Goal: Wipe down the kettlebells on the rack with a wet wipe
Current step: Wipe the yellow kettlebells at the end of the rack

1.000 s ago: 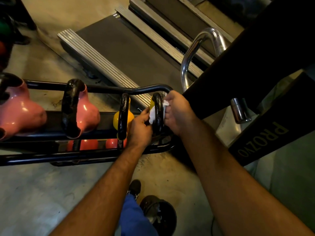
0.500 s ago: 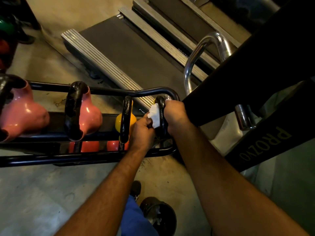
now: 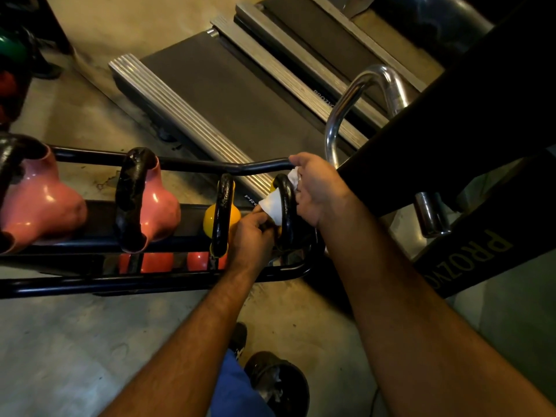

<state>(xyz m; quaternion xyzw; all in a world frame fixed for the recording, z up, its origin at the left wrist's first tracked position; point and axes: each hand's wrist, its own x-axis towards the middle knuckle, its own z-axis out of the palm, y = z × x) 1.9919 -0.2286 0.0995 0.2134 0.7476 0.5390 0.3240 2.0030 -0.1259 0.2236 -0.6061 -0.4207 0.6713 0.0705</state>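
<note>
Wet wipe half-hidden behind handle

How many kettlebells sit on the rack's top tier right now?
4: two pink at left, a yellow one mid-rack, and the rightmost being wiped. Orange ones show below; others may be hidden.

The right hand has slid from the side of the rightmost kettlebell's black handle up toward its far top. The white wipe now spreads wider across the handle, trailing to the left hand.
</note>
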